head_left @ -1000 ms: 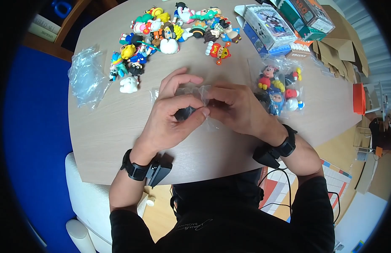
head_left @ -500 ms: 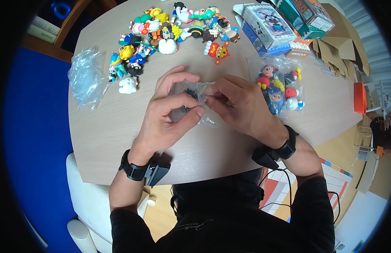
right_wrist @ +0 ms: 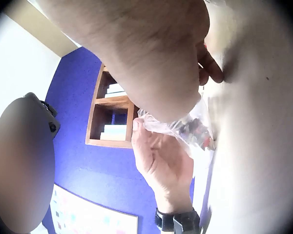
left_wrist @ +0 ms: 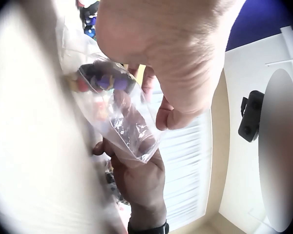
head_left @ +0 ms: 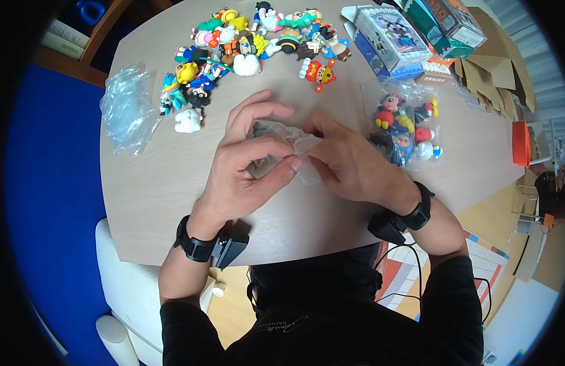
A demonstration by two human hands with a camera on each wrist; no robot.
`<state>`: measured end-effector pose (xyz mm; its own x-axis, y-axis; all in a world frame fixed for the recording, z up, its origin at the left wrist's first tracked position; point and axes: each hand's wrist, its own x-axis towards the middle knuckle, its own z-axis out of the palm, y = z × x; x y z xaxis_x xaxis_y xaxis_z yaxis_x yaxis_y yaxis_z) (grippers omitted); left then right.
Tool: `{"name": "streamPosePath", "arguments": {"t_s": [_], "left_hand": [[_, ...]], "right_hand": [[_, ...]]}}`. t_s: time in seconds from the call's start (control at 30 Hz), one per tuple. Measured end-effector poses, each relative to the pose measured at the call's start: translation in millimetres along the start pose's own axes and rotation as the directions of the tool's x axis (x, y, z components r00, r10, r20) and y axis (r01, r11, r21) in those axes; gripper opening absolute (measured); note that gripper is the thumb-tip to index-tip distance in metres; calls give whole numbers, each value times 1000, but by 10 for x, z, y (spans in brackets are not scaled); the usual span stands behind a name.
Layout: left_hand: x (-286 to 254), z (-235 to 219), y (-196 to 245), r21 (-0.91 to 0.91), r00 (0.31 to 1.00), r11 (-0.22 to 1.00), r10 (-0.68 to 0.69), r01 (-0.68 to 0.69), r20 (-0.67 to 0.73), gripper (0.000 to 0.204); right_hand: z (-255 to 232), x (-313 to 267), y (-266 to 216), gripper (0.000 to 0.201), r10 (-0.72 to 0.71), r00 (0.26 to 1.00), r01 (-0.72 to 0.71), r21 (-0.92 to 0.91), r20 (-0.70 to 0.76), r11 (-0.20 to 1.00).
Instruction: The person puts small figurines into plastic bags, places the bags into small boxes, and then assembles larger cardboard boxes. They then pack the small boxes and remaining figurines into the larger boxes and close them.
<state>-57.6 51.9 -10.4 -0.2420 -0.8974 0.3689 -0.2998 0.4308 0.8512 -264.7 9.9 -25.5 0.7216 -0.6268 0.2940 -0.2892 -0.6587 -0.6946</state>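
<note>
A clear plastic bag (head_left: 303, 143) is held between both hands, above the table in front of the torso. My left hand (head_left: 233, 174) pinches its edge between thumb and index finger, the other fingers arched over it. At the bag's other side, the right hand (head_left: 361, 161) grips the film, its fingertips partly hidden. Through the plastic in the left wrist view show a dark and purple toy (left_wrist: 107, 80) and a reddish piece (left_wrist: 80, 85), too blurred to make out fully. The right wrist view also shows colourful contents (right_wrist: 200, 134) low in the bag.
Several loose cartoon figurines (head_left: 246, 64) lie in an arc at the far side of the table (head_left: 166, 201). Crumpled clear bags (head_left: 127, 110) are at the left. Bagged figurines (head_left: 401, 143) lie to the right, below toy boxes (head_left: 395, 39) and flattened cardboard (head_left: 486, 79).
The right hand turns and shifts slightly right, drawing the bag's film with it, so more crinkled plastic shows between the hands. The left hand stays nearly in place.
</note>
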Motion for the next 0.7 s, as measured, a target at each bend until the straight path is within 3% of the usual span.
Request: {"name": "streamPosePath", "arguments": {"t_s": [0.1, 0.2, 0.3, 0.37, 0.47, 0.57, 0.7], "left_hand": [[4, -12, -4, 39, 1000, 999, -6, 6, -1, 12], [21, -68, -123, 122, 995, 992, -11, 23, -100, 7], [64, -82, -179, -130, 949, 971, -225, 200, -222, 11], [49, -90, -216, -165, 929, 949, -299, 267, -217, 18], [64, -66, -186, -237, 922, 930, -329, 280, -202, 22], [65, -38, -174, -239, 940, 931, -313, 276, -133, 28], [43, -84, -108, -201, 925, 903, -379, 379, 43, 34]], "right_hand": [[0, 12, 20, 25, 9, 999, -7, 27, -51, 1000], [-23, 46, 35, 23, 16, 993, -13, 28, -121, 1000], [-77, 62, 16, 23, 79, 990, -73, 59, -120, 996], [-136, 61, 2, 26, 86, 994, -82, 61, -69, 995], [-220, 70, -57, 31, -25, 991, 54, 221, -134, 974], [-195, 77, -4, 36, 22, 990, 5, 192, -140, 981], [-235, 71, -61, 41, -1, 996, 47, 521, -87, 853]]}}
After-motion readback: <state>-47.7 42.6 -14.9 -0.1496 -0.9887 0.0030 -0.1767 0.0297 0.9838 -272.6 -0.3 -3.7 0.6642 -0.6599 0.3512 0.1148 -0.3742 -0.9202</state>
